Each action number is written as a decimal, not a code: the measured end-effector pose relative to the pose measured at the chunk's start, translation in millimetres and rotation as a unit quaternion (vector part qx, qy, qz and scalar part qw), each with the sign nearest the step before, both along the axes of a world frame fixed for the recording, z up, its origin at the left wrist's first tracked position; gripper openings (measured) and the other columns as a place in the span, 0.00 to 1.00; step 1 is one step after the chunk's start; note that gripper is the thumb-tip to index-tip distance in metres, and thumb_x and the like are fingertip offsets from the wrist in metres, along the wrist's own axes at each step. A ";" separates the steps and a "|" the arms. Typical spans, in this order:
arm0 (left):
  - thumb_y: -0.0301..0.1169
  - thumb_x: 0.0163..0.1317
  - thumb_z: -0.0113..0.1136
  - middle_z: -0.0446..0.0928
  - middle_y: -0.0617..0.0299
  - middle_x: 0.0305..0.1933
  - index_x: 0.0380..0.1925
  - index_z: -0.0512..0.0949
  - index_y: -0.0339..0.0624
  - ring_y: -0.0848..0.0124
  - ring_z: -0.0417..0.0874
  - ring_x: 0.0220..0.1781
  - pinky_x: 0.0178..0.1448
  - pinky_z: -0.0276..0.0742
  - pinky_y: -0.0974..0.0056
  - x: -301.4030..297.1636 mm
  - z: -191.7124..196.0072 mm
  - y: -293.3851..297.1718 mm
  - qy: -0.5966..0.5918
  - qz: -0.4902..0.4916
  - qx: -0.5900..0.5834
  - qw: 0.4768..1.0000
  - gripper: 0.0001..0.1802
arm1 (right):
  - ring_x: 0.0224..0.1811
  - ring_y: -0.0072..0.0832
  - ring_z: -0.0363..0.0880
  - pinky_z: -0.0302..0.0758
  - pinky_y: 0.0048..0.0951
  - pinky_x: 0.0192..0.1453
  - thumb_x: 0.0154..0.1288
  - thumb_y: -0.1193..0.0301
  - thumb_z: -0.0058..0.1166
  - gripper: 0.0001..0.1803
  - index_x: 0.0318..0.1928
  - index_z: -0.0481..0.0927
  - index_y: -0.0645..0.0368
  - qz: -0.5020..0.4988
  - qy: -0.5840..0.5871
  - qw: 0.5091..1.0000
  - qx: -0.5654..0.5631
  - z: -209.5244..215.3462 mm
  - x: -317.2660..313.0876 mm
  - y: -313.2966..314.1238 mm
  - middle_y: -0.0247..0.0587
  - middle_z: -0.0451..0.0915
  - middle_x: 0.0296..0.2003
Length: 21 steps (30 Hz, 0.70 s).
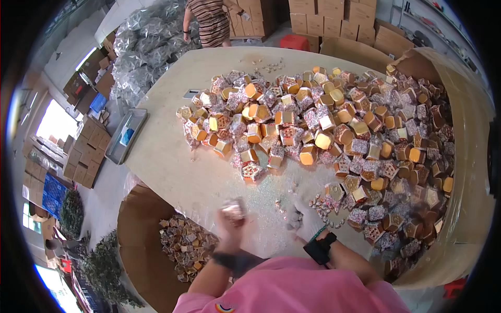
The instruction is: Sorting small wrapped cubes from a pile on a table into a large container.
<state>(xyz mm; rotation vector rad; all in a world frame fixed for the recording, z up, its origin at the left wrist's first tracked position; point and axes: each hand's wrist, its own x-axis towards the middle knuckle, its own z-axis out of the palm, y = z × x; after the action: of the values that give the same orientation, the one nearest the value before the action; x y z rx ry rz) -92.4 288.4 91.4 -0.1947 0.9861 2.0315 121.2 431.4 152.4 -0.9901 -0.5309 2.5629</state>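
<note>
A small glittery box (233, 209) is held up in the left hand (229, 224), fingers closed on it. It is blurred, so its pointing cannot be told. The right hand (305, 221) rests on the worktop (167, 156), its grip unclear. Beyond both hands, a pile of boxes (334, 135) is spread. Sorting seems under way; a careful drop into the bin (135, 250) left of the hand is called for.

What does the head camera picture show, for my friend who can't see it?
A person's left hand lifts a small glittery box while the right hand rests on a pale table heaped with gold and glitter boxes. A cardboard bin at the left holds more.
</note>
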 end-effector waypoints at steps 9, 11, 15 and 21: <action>0.56 0.66 0.46 0.60 0.48 0.68 0.64 0.54 0.33 0.51 0.65 0.65 0.70 0.59 0.48 -88.4 27.9 -88.4 -0.075 0.185 -0.076 0.977 0.41 | 0.14 0.24 0.60 0.63 0.31 0.28 0.65 0.63 0.48 0.15 0.21 0.67 0.50 -0.053 -0.003 0.993 -0.104 -33.9 9.5 10.1 0.26 0.62 0.13; 0.45 0.66 0.53 0.73 0.50 0.57 0.56 0.66 0.37 0.53 0.74 0.56 0.60 0.70 0.50 -78.6 40.7 -26.4 0.100 0.073 -0.190 0.974 0.27 | 0.15 0.24 0.61 0.64 0.33 0.29 0.65 0.62 0.49 0.13 0.23 0.68 0.50 -0.043 -0.007 0.994 -0.095 -39.0 9.5 12.6 0.27 0.64 0.15; 0.29 0.55 0.63 0.78 0.51 0.44 0.48 0.74 0.38 0.55 0.78 0.48 0.54 0.74 0.58 -84.1 44.0 90.4 0.682 -0.114 -0.287 0.663 0.20 | 0.16 0.25 0.64 0.68 0.37 0.32 0.65 0.60 0.50 0.12 0.27 0.70 0.50 -0.023 -0.023 0.997 -0.076 -52.2 17.2 9.4 0.28 0.68 0.19; 0.27 0.48 0.63 0.75 0.53 0.48 0.50 0.72 0.46 0.51 0.71 0.56 0.57 0.70 0.48 -76.8 48.7 182.4 0.835 -0.205 -0.355 0.367 0.25 | 0.19 0.27 0.67 0.69 0.40 0.38 0.68 0.58 0.47 0.13 0.29 0.72 0.50 -0.061 -0.096 0.990 -0.081 -31.5 31.1 10.8 0.28 0.69 0.19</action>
<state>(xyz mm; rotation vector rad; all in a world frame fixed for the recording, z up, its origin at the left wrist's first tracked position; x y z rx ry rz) -169.3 470.8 140.0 1.8627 2.5776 0.4382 152.3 442.2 121.0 -1.2918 -0.3037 2.4470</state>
